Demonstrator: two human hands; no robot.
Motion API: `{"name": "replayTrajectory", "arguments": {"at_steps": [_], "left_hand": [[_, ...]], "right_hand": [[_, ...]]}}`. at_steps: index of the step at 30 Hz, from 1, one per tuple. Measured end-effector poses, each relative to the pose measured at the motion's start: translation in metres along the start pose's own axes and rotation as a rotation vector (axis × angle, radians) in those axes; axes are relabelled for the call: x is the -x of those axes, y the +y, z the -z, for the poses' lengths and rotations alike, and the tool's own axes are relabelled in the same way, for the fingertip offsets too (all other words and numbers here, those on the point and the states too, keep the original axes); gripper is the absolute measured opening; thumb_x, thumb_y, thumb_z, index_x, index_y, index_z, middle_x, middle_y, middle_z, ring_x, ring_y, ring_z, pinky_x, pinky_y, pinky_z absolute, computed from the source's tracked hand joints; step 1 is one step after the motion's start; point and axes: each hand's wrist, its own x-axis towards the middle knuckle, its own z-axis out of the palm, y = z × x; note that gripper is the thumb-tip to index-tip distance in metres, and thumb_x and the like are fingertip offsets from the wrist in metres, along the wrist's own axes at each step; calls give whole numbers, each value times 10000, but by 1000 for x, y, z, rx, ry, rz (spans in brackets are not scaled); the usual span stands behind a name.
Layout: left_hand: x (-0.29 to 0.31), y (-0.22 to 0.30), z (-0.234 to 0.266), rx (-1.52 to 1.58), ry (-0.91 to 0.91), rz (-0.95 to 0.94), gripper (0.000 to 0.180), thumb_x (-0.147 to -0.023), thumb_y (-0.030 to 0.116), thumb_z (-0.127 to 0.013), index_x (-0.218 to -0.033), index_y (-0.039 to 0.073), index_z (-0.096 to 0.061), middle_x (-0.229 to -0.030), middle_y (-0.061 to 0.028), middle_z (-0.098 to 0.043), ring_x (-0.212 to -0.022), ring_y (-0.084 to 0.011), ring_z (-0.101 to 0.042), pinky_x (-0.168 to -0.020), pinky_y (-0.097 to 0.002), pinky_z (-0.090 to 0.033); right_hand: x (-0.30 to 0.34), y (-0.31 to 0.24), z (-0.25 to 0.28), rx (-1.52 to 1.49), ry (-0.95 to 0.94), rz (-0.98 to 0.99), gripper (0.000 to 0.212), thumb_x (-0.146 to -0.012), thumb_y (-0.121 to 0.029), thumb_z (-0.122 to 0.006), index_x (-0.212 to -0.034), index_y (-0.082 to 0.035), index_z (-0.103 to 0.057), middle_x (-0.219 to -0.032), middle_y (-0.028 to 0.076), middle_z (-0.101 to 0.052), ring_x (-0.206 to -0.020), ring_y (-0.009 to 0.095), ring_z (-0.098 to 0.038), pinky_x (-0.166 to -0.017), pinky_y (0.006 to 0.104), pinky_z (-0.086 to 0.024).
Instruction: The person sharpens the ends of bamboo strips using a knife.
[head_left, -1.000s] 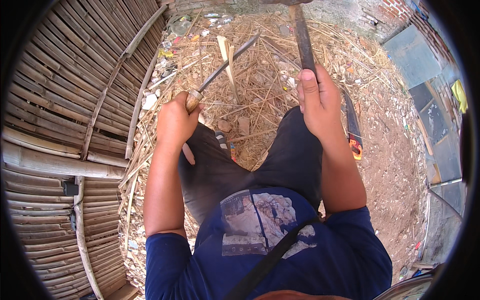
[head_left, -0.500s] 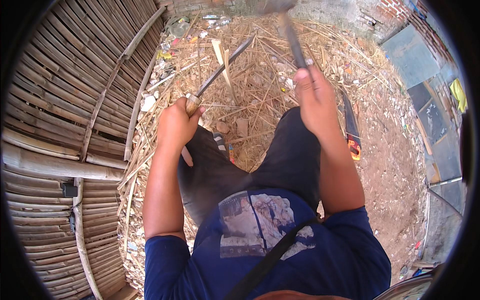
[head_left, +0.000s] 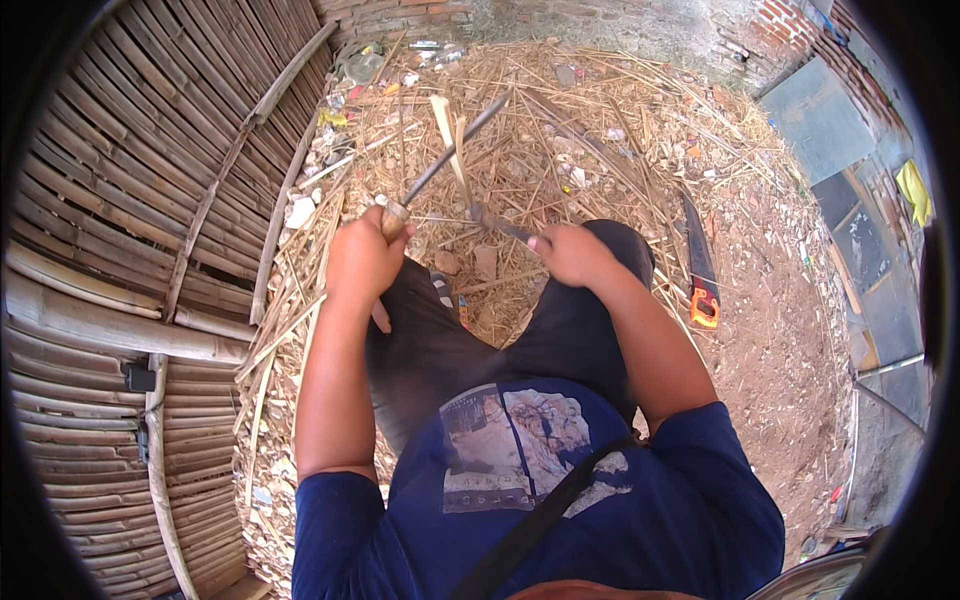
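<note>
My left hand (head_left: 362,258) is closed round the wooden handle of a machete (head_left: 428,172), whose long dark blade slants away to the upper right. The blade crosses a pale, split bamboo piece (head_left: 442,115) that stands upright between my knees. In my closed right hand (head_left: 578,254) is a hammer (head_left: 512,231), held low above my right thigh. Its head lies just below the blade, close to the lower part of the bamboo; whether they touch I cannot tell.
A handsaw (head_left: 700,250) with an orange handle lies on the ground right of my right leg. Straw and bamboo slivers (head_left: 590,130) cover the ground ahead. A bamboo slat wall (head_left: 130,190) stands at left, a brick wall (head_left: 600,25) at the far side, grey panels (head_left: 822,120) at right.
My right hand has swung the hammer down and to the left, from high at the far side to beside the bamboo. My left hand, still on the machete, has shifted slightly nearer and to the right.
</note>
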Motion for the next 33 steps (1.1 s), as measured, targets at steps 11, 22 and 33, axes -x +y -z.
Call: {"name": "replayTrajectory", "arguments": {"at_steps": [11,22,33], "left_hand": [[-4,2,-4,14,-16,20,413,-897,377,-767,-940,-16,-647,-806,-248,-711,-786,-435,-706,-714,-506,-558],[1,7,0,-53,-30,16,412,-893,383,-765,-951,-9,-652,-823,-251,-715,-818,-433,-711,-737,-509,-561],[5,1,0,-37,-56,14,404,-900,372,-760,-961,-14,-657,-844,-241,-724,-845,-417,-716,-755,-501,-562]], "right_hand": [[80,-29,90,-630,521,75,439,-1081,-427,-498,-1037,-2,-593,-724,101,-578,-665,217,-566,-628,386,-460],[31,-41,29,-285,633,58,319,-1069,-348,-522,-1017,-33,-522,-677,230,-603,-600,416,-626,-557,493,-467],[80,-69,92,-594,826,238,369,-1083,-372,-500,-1109,-17,-597,-695,89,-577,-605,215,-583,-599,378,-458]]}}
